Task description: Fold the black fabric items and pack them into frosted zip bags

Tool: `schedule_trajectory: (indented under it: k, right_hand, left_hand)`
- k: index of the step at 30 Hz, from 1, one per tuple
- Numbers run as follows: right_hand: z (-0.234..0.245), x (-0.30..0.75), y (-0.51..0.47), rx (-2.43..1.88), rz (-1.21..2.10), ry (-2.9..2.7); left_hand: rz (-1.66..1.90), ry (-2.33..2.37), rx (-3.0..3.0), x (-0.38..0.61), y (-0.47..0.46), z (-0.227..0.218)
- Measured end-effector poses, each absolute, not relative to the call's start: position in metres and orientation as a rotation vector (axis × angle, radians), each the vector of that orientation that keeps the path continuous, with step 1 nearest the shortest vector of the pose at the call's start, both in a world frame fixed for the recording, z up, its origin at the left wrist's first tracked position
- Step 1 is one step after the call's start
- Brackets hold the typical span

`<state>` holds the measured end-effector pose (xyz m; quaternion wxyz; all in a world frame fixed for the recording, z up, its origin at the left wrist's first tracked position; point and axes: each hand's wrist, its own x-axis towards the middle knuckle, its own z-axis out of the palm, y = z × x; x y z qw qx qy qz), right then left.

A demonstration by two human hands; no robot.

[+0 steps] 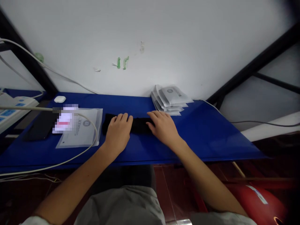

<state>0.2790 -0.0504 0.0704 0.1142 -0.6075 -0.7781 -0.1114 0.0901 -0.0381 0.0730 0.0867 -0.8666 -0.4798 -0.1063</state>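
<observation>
A long folded strip of black cloth [140, 126] lies crosswise on the blue tabletop; what kind of garment or cloth it is, I cannot tell. My left hand [119, 129] rests palm down over its left part, the fingers laid across it and slightly bent. Over the right end lies my right hand [164, 126], also palm down, with the thumb apart from the fingers. Parts of the cloth are hidden under both hands. Left of it is a flat, frosted zip bag [82, 137] with printed lettering.
Several filled frosted bags [171, 97] are stacked against the wall. To the left are a black phone [41, 126], a blurred-out item, a white earbud case [60, 99] and a power strip [16, 109]. A pale cable [95, 134] loops over the zip bag. The table's front edge [145, 162] is near me.
</observation>
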Motion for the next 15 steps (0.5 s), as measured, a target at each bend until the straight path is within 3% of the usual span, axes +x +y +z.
schedule_trajectory:
  k: [6, 15]
  right_hand:
    - [0.042, 0.272, -0.076, -1.634, -0.299, -2.478]
    - [0.038, 0.324, -0.037, -1.702, 0.069, -2.131]
  left_hand:
    - [-0.166, -1.645, -2.721, 0.079, -0.032, 0.032]
    - [-0.169, -1.655, -2.741, 0.067, -0.031, 0.027]
